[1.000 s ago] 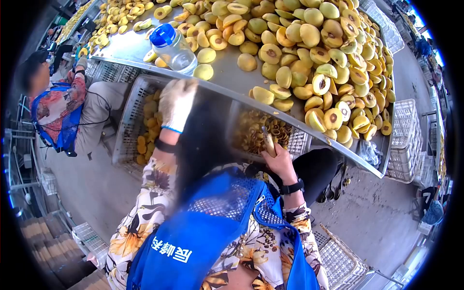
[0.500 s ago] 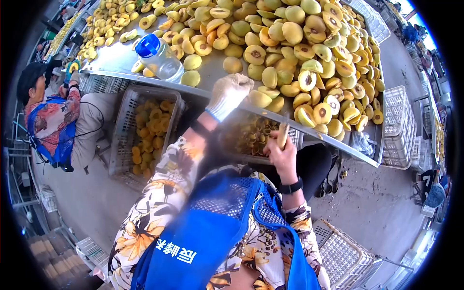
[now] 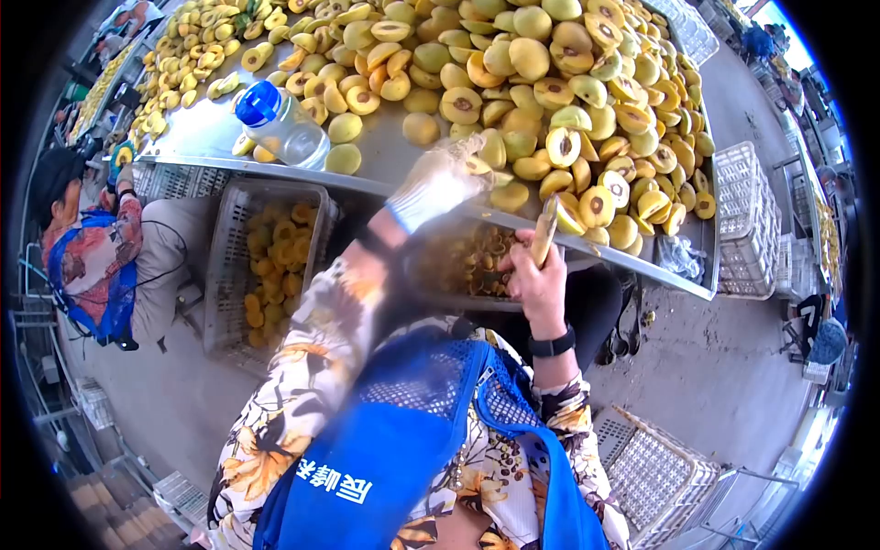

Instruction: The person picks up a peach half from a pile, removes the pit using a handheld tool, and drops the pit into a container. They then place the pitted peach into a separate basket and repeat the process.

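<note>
My left hand [image 3: 440, 183], in a pale knitted glove, is at the near edge of a heap of halved yellow peaches [image 3: 550, 96]. Its thumb and fingers curve around a peach half [image 3: 478, 166], partly hidden by the glove. My bare right hand [image 3: 539, 282] is closed around a slim, pale wooden-handled tool [image 3: 545, 229] that points up toward the table edge; its working end is not clear. Beneath my hands, a crate of brown-and-yellow fruit pieces [image 3: 481, 261] is partly covered and blurred.
The metal table [image 3: 380, 137] bears the peaches and a blue-capped bottle [image 3: 289, 128]. At left, a crate [image 3: 220, 266] holds peach halves, near a seated co-worker [image 3: 96, 247]. Pale crates [image 3: 747, 220] stand right of the table, another [image 3: 655, 477] behind me at right.
My left hand has gone from a closed, bent shape above the table edge to fingers reaching around a peach half. My right hand keeps the tool, now slightly higher in view. The view has shifted a little.
</note>
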Tool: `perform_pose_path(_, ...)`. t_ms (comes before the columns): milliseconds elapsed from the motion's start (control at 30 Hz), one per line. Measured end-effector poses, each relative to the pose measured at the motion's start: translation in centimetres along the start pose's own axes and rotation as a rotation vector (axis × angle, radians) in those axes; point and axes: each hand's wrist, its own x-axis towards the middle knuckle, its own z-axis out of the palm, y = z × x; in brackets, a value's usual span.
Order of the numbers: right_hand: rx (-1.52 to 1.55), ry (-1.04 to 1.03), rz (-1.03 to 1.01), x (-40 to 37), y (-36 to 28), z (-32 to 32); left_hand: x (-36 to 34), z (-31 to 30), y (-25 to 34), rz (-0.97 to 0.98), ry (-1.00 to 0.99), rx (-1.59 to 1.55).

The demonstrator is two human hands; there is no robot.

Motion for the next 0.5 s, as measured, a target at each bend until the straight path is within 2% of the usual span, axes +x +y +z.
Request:
perform_pose_path(33,0.087,-0.062,0.022,0.1,-0.8,-0.1,-1.6,-0.5,0.5,0.161,0.125,-0.008)
perform_pose_path(133,0.249,-0.178,0.013,0.8,-0.9,0.8,-4.4,-1.1,1.8,0.343,0.107,0.06)
perform_pose_path(200,0.393,-0.359,0.04,0.6,-1.3,2.4,-5.9,-1.3,2.8,0.305,0.077,0.048)
perform_pose_path(233,0.341,-0.348,-0.002,0.7,-0.8,2.9,-6.5,-1.5,3.2,0.284,0.06,0.044)
perform_pose_path(267,0.344,-0.345,0.004,0.6,-0.9,3.2,-6.9,-2.2,3.6,0.241,0.078,-0.099)
perform_pose_path(333,0.385,-0.364,0.025,0.5,-0.7,3.8,-7.9,-0.4,1.4,0.024,0.117,-0.832)
perform_pose_path(367,0.424,-0.383,0.041,0.4,-0.5,3.9,-8.0,-0.6,2.3,-0.181,0.089,-1.191)
perform_pose_path(400,0.459,-0.402,0.057,0.3,-0.3,4.1,-8.1,-0.8,3.2,-0.406,0.141,-1.554)
perform_pose_path(467,0.203,-0.274,0.007,0.1,-0.4,5.1,-7.9,0.9,2.1,-0.571,0.147,-1.506)
perform_pose_path(500,0.074,-0.206,-0.017,0.0,-0.4,5.4,-7.9,1.3,2.6,-0.744,0.186,-1.629)
